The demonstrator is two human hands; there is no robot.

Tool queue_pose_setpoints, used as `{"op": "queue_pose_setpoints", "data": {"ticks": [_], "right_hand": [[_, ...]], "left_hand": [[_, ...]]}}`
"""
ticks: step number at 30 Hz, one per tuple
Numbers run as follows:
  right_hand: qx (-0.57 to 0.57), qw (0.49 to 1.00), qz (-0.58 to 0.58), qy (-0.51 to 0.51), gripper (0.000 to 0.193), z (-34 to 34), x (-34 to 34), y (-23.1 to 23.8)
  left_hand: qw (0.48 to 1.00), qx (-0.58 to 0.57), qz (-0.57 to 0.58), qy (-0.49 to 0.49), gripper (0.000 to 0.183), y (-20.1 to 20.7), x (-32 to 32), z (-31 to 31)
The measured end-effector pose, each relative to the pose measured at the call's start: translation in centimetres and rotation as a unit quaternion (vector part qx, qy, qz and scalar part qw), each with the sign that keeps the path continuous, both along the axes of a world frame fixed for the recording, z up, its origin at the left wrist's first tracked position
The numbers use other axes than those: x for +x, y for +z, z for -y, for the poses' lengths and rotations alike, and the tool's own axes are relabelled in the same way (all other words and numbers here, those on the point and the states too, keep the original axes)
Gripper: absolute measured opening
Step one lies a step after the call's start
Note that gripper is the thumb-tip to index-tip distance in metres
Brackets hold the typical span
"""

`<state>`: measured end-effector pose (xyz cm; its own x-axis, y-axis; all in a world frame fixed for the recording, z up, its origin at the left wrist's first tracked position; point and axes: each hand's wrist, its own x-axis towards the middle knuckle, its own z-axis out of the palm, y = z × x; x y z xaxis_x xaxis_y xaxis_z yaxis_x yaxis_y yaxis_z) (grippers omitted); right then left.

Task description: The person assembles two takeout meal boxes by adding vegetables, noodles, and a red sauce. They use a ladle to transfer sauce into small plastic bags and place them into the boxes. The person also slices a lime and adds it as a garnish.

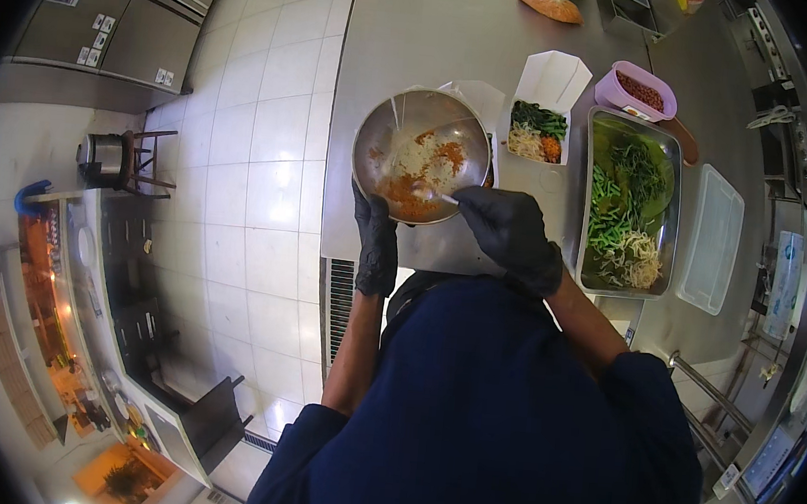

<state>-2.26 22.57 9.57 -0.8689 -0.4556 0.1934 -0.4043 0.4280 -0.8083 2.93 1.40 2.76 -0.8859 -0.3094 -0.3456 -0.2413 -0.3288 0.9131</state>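
Note:
My left hand (376,245), in a black glove, grips the near-left rim of a round metal mixing bowl (382,122). Orange-brown crumbly residue (409,186) is smeared over the bowl's inside. My right hand (509,232), also gloved in black, is closed on a metal spoon (441,196) whose tip reaches into the residue. Right of the bowl stands an open white takeaway box (550,79) with dark greens, bean sprouts and shredded orange vegetable in it. Another white box (477,94) is mostly hidden behind the bowl.
A steel tray (583,238) of greens, chopped green beans and sprouts lies at right, beside a clear plastic lid (713,238). Behind it sit a pink tub (607,93) of reddish-brown food and a brown handle (682,139). A bag of orange crumbs (548,5) rests farther back. The steel counter (421,26) ends left of the bowl.

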Motion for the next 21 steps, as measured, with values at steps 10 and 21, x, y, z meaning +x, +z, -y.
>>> {"op": "queue_pose_setpoints", "data": {"ticks": [10, 21], "right_hand": [[0.041, 0.989, -0.090, -0.112, 0.014, 1.3, -0.4, -1.0], [0.109, 0.985, -0.060, -0.120, 0.015, 2.1, 1.7, -2.5]], "left_hand": [[0.999, 0.003, -0.027, -0.023, 0.068, -0.2, -1.0, 0.9], [0.995, -0.059, -0.078, -0.006, 0.079, 3.0, -1.9, -0.7]]}}
